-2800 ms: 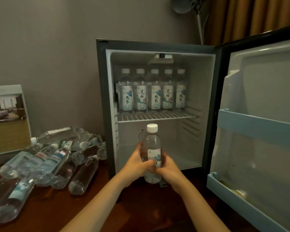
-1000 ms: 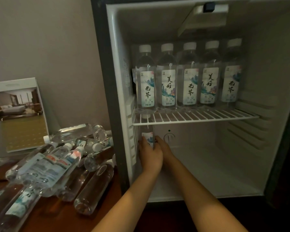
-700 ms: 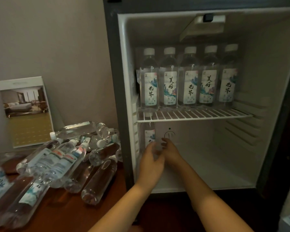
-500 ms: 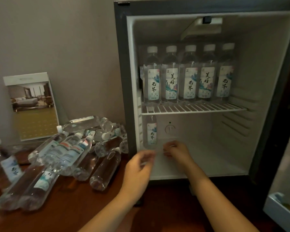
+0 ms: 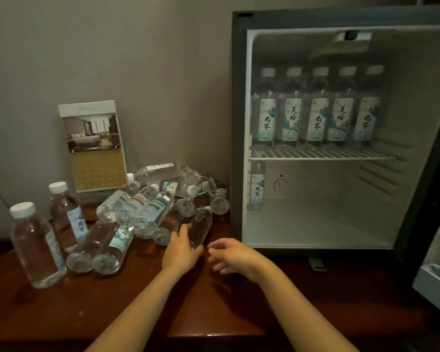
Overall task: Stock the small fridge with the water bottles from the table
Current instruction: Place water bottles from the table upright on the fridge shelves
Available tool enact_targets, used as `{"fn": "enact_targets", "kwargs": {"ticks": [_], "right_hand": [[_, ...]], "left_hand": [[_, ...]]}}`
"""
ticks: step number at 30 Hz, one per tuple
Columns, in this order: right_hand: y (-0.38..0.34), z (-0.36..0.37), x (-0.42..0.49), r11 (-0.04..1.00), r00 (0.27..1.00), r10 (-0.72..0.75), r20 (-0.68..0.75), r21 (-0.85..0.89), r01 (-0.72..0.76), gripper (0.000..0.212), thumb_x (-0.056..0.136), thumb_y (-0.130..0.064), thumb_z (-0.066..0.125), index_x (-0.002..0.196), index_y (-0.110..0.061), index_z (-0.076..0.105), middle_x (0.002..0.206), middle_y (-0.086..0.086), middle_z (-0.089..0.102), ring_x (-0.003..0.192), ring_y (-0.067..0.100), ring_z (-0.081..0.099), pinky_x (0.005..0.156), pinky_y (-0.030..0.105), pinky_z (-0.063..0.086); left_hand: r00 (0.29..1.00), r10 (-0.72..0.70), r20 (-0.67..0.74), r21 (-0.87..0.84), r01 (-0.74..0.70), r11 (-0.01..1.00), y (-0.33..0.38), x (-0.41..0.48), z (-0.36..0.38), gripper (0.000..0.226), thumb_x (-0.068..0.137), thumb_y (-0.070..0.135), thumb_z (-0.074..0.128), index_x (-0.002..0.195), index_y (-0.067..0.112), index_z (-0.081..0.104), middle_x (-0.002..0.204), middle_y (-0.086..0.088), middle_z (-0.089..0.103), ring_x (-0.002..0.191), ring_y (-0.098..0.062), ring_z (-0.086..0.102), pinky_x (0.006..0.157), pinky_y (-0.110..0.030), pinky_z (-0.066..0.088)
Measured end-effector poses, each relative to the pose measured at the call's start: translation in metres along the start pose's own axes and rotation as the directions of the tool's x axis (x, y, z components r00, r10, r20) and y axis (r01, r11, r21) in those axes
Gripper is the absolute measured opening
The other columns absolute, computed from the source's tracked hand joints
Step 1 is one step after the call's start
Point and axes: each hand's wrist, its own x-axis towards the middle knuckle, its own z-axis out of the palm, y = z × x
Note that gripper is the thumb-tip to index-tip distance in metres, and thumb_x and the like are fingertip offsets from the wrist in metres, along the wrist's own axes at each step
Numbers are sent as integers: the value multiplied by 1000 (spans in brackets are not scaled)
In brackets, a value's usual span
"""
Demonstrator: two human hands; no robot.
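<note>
The small fridge (image 5: 237,128) stands open on the wooden table (image 5: 92,308). Several labelled water bottles (image 5: 316,110) stand in a row on its wire shelf (image 5: 323,155). One more bottle (image 5: 257,186) stands below, in the back left corner. A pile of lying bottles (image 5: 142,207) sits left of the fridge. My left hand (image 5: 181,250) is open, its thumb and fingers touching the base end of the nearest lying bottle (image 5: 203,224). My right hand (image 5: 233,255) hovers open beside it, in front of the fridge's left edge, holding nothing.
Two upright bottles (image 5: 36,246) (image 5: 67,217) stand at the table's left. A brochure card (image 5: 94,146) leans on the wall behind the pile. The fridge door (image 5: 434,280) hangs open at the far right. The lower fridge floor (image 5: 315,224) holds only the one bottle.
Both hands set the bottle in the lower left of the fridge, let go and drew back out. My left hand has moved left onto a lying bottle. The view swung left.
</note>
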Motion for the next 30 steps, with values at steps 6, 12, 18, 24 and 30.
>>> {"fn": "enact_targets", "kwargs": {"ticks": [6, 12, 18, 24, 30], "right_hand": [[4, 31, 21, 977, 966, 130, -223, 194, -87, 46, 100, -22, 39, 144, -12, 30, 127, 11, 52, 111, 23, 57, 95, 32, 48], [8, 49, 36, 964, 959, 69, -275, 266, 7, 37, 99, -16, 37, 135, -10, 45, 123, 9, 57, 101, 17, 56, 87, 29, 46], [13, 59, 36, 926, 947, 38, -319, 368, 87, 41, 93, -9, 50, 134, -12, 46, 127, 9, 57, 111, 19, 56, 90, 33, 50], [15, 63, 25, 884, 942, -32, -335, 430, 183, 64, 89, -3, 58, 144, -20, 30, 137, 9, 47, 121, 23, 51, 100, 40, 47], [12, 65, 12, 757, 939, -123, -321, 581, 298, 74, 86, 7, 56, 143, -31, 29, 134, 0, 44, 114, 23, 54, 85, 42, 55]], "left_hand": [[999, 27, -47, 165, -19, 986, -10, -22, -12, 64, 76, 51, 60, 130, 26, 35, 120, -5, 56, 106, -30, 59, 76, -35, 47], [994, -39, 100, -134, 52, 990, -30, -38, -42, 34, 73, 39, 69, 99, 23, 52, 83, 9, 63, 74, -10, 62, 64, -26, 48], [967, -48, 250, -369, 141, 919, -52, -47, -64, 13, 82, 23, 67, 91, 14, 68, 72, 6, 71, 64, -4, 65, 60, -13, 48], [930, 21, 368, -362, 122, 924, -56, -56, -78, 7, 86, 19, 62, 86, 20, 68, 77, 3, 74, 67, -1, 66, 64, -11, 49], [916, 123, 382, -475, 81, 876, -53, -70, -77, 24, 85, 0, 58, 103, 16, 62, 92, -6, 71, 71, -9, 66, 64, -19, 52]]}}
